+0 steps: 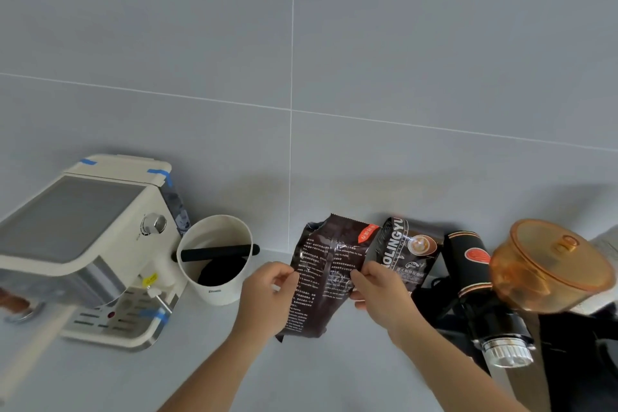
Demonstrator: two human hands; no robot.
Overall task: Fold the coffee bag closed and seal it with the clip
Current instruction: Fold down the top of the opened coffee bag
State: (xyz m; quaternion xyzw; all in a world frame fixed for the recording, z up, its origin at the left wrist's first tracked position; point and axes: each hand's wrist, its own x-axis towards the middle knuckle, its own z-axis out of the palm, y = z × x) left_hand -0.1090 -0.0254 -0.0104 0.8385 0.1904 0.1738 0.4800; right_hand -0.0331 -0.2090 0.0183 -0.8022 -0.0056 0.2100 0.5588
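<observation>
Head view showed left hand and right hand pinching the coffee bag; squeezing air out first would give a crisp fold.

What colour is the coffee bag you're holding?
Dark brown coffee bag with white print and a red label near the top; head view.

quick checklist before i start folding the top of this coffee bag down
1. Both sides gripped: left hand and right hand each pinch the coffee bag at mid height: ok.
2. Top free to fold: it stands above both hands: ok.
3. Top flattened: crumpled and apparently open: not ok.
4. Clip within reach: none visible: cannot tell.
5. Room nearby: second bag sits close behind, white cup to the left: ok.
</observation>
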